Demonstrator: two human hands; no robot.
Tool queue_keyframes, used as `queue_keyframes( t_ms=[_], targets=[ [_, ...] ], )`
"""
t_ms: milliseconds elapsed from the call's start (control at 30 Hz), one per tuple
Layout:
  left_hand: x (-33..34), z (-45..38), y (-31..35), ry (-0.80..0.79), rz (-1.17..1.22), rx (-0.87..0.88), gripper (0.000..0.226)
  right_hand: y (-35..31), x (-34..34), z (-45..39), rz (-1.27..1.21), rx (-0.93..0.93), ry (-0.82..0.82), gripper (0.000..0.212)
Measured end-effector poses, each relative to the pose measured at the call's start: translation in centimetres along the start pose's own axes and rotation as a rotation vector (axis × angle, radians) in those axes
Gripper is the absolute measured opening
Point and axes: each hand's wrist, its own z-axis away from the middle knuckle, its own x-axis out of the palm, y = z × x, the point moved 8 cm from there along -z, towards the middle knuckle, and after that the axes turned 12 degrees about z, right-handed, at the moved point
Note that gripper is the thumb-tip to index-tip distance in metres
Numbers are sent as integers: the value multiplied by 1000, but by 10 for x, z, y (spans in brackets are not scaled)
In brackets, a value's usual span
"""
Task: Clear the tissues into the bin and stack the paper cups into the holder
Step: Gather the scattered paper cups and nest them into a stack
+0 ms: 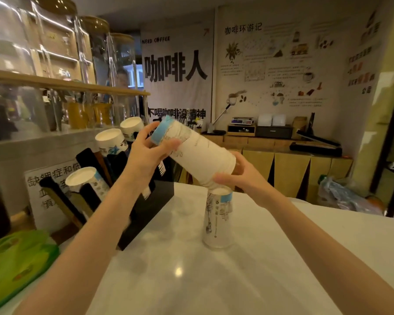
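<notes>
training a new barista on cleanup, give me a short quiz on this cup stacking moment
1. True or false: the cup stack in the hands is upright.
2. Which hand grips the stack's blue-banded end: A) left hand B) right hand C) neither?
3. What stands on the white counter just under the right hand?

Key
1. False: it is tilted, blue end up and to the left.
2. A; the right hand holds the lower end.
3. A second, shorter stack of cups, standing rim down, beside the black holder.
</notes>
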Motion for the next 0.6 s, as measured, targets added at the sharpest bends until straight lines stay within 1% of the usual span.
queue_keyframes(
  t_ms=[100,200,267,333,400,600],
  targets=[
    [36,-17,3,-69,-130,59,65,14,-9,0,81,1,93,70],
    [64,-21,1,-132,-236,112,66,28,-10,1,55,10,150,72],
    [76,-21,-7,-177,-289,130,69,37,-9,2,46,14,163,80],
    [83,-19,-19,-220,-350,134,69,43,-6,4,83,-2,156,89],
    [87,-17,-33,-251,-399,125,68,48,0,9,115,-13,134,92],
    [77,-6,-81,-261,-484,7,72,88,17,20,152,104,66,85]
  ],
)
